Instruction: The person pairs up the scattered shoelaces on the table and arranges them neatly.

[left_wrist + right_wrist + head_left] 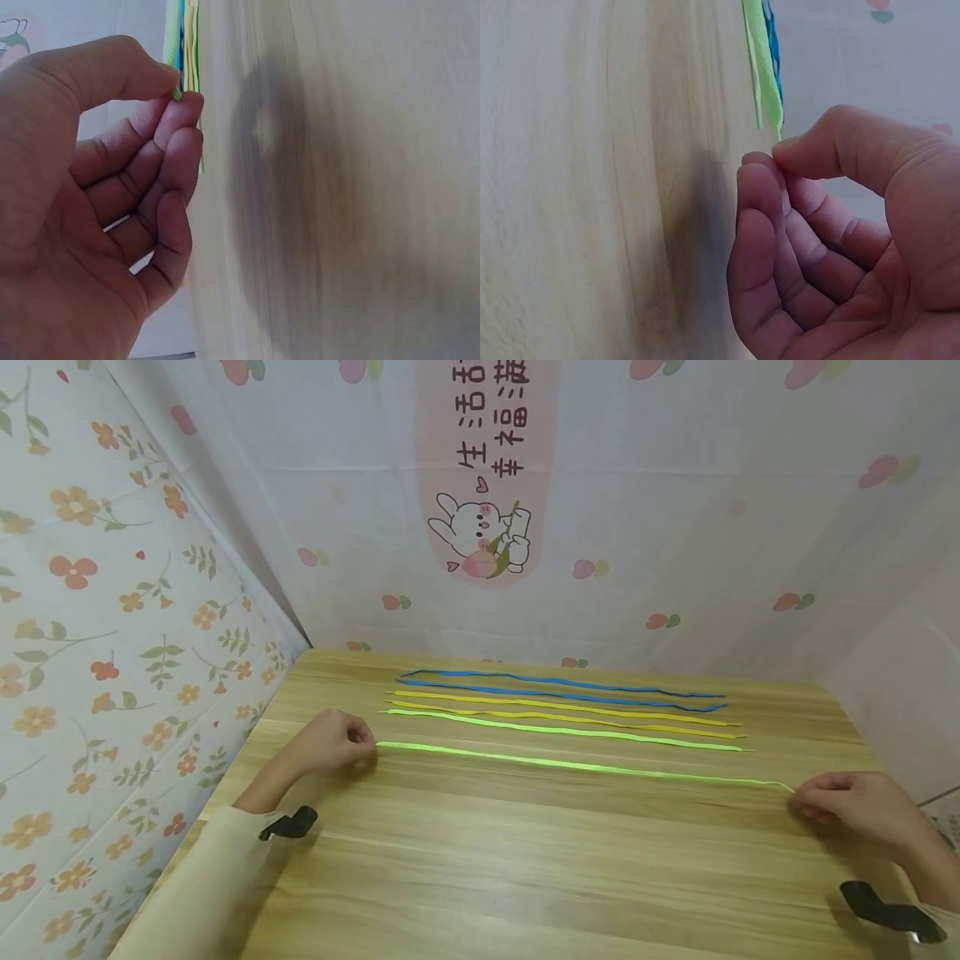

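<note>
A bright green shoelace stretches nearly straight across the table between both hands. My left hand pinches its left end between thumb and index finger, as the left wrist view also shows with the lace tip poking out. At the other end, my right hand pinches the thin tip between thumb and fingertips. Behind it lies a second green shoelace, flat and roughly parallel. Two yellow shoelaces come after that, then two blue shoelaces farthest back.
The wooden table ends at a white printed curtain behind the laces. A flowered cloth hangs along the left side. Black straps sit at both wrists.
</note>
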`<state>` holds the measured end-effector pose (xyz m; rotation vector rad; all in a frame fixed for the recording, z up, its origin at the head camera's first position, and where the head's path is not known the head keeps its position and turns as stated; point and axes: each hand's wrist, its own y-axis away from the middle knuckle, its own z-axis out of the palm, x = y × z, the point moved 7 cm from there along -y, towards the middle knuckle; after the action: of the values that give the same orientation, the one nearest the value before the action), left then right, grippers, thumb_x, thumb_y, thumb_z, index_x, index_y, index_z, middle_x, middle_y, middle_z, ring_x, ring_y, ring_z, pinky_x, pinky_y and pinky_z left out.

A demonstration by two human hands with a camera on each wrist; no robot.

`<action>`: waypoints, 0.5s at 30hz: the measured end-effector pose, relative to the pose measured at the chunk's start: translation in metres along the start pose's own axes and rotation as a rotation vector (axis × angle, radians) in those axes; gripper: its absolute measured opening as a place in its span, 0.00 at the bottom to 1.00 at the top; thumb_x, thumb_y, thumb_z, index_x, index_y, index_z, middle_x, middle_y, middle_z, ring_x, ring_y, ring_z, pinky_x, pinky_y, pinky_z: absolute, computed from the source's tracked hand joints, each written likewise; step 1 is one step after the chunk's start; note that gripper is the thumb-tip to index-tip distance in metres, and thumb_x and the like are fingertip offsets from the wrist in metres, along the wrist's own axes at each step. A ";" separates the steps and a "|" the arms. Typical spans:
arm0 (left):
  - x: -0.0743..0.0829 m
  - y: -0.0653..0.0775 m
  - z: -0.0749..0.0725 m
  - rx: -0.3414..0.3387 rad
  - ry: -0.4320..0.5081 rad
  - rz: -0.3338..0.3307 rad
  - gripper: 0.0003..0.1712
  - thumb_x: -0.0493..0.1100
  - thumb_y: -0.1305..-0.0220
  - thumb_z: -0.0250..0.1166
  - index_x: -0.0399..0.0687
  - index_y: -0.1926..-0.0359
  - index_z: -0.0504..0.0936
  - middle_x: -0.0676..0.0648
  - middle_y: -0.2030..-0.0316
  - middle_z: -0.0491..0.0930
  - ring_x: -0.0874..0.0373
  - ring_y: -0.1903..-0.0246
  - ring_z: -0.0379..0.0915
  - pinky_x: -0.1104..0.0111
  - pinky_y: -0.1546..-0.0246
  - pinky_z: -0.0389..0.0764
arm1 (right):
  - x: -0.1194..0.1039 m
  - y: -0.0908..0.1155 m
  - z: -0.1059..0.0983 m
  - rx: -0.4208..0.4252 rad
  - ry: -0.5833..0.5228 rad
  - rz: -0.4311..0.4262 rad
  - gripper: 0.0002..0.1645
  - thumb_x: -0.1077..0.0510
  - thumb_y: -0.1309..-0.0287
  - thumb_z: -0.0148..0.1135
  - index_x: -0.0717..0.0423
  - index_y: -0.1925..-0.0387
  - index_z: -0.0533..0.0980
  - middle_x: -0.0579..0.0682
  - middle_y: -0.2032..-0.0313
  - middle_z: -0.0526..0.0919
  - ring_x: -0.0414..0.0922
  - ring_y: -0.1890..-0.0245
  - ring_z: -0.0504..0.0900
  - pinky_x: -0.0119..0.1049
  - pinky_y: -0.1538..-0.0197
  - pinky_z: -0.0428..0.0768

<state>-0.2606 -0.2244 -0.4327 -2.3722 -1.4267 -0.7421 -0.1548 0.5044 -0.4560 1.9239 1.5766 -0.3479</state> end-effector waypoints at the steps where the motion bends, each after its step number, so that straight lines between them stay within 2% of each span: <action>1: -0.001 -0.001 -0.001 -0.002 -0.001 0.000 0.06 0.35 0.38 0.68 0.47 0.69 0.90 0.57 0.76 0.83 0.62 0.74 0.75 0.66 0.66 0.78 | 0.001 -0.001 0.000 0.003 0.008 0.000 0.24 0.47 0.21 0.66 0.68 0.55 0.87 0.48 0.65 0.89 0.37 0.68 0.82 0.30 0.64 0.79; 8: -0.002 -0.014 -0.003 -0.012 -0.044 -0.007 0.06 0.34 0.38 0.68 0.47 0.71 0.88 0.57 0.78 0.81 0.61 0.76 0.72 0.65 0.70 0.75 | -0.007 -0.008 -0.001 0.060 0.089 -0.035 0.22 0.46 0.21 0.64 0.62 0.61 0.87 0.47 0.69 0.85 0.37 0.69 0.76 0.30 0.65 0.73; 15: -0.005 -0.029 -0.008 -0.012 -0.088 -0.024 0.06 0.34 0.40 0.66 0.45 0.70 0.88 0.55 0.76 0.82 0.59 0.74 0.72 0.62 0.65 0.75 | -0.013 -0.019 -0.002 0.078 0.111 -0.042 0.21 0.45 0.23 0.64 0.56 0.67 0.84 0.47 0.70 0.81 0.38 0.68 0.73 0.33 0.65 0.70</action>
<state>-0.2903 -0.2179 -0.4297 -2.4291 -1.4913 -0.6615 -0.1768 0.4967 -0.4529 2.0022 1.6996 -0.3287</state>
